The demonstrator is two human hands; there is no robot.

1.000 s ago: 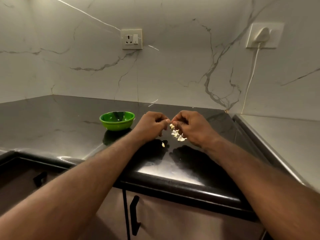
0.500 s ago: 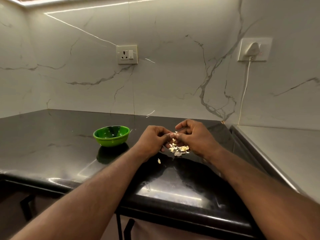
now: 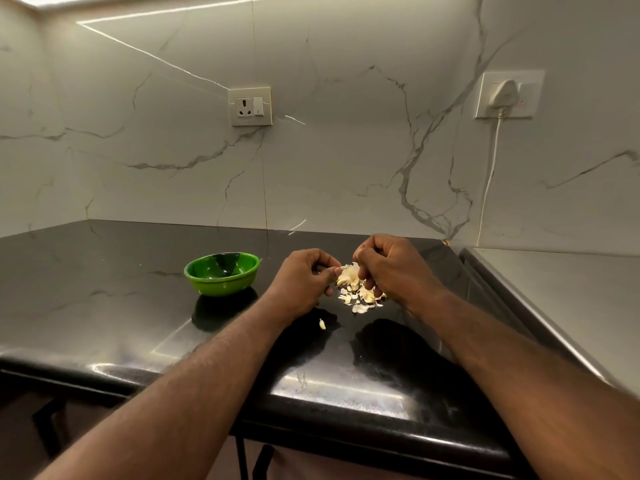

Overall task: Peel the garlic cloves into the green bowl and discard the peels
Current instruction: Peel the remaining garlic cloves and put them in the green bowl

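Note:
A small green bowl (image 3: 222,274) stands on the black countertop (image 3: 104,306), left of my hands. My left hand (image 3: 303,282) and my right hand (image 3: 393,268) meet above a pile of pale garlic peels (image 3: 362,299). Between their fingertips they pinch a whitish piece of garlic (image 3: 348,271) with papery skin on it. One loose bit of garlic or peel (image 3: 322,324) lies alone on the counter, nearer to me than the pile. What lies inside the bowl I cannot make out.
A marble wall rises behind the counter, with a wall socket (image 3: 250,106) and a second socket with a white plug and cord (image 3: 504,98). A grey steel surface (image 3: 554,299) adjoins on the right. Cabinet fronts sit below the counter's front edge.
The camera view has tilted upward, so hands and bowl sit lower in the frame. My hands stay together over the peel pile, and the garlic piece shows more between the fingertips.

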